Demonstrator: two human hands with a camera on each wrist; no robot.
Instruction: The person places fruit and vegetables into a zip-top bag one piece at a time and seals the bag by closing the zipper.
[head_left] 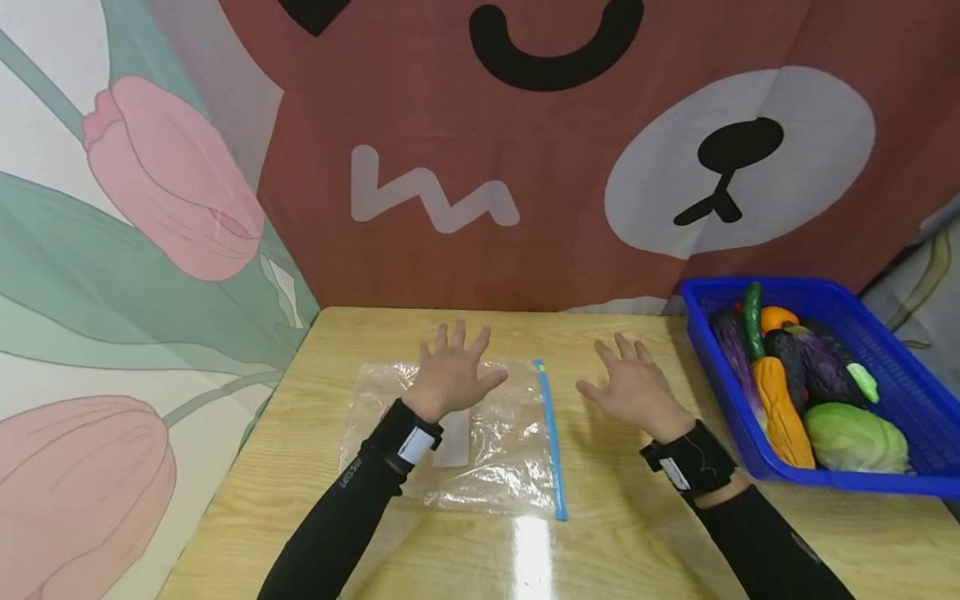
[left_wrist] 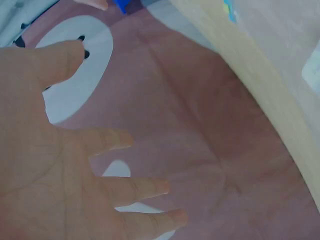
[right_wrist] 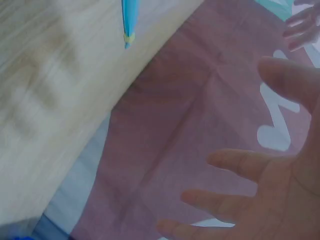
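Left hand (head_left: 452,379), spread-fingered, over one clear bag (head_left: 506,458); right hand (head_left: 637,390), likewise, between bag and one blue basket (head_left: 832,477).

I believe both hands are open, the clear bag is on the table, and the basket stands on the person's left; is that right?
Not quite: the basket stands on the person's right, as the head view shows. Left hand and right hand are open, and the bag is on the table.

L arm (head_left: 337,517) & R arm (head_left: 772,542) reach fwd, angled in twd each other. L hand (head_left: 453,379) & R hand (head_left: 636,390) well apart, backs showing in head view, fingers (left_wrist: 135,191) spread & approx. straight. Both thumbs (right_wrist: 287,82) point inward, ea. twd the opp. hand.
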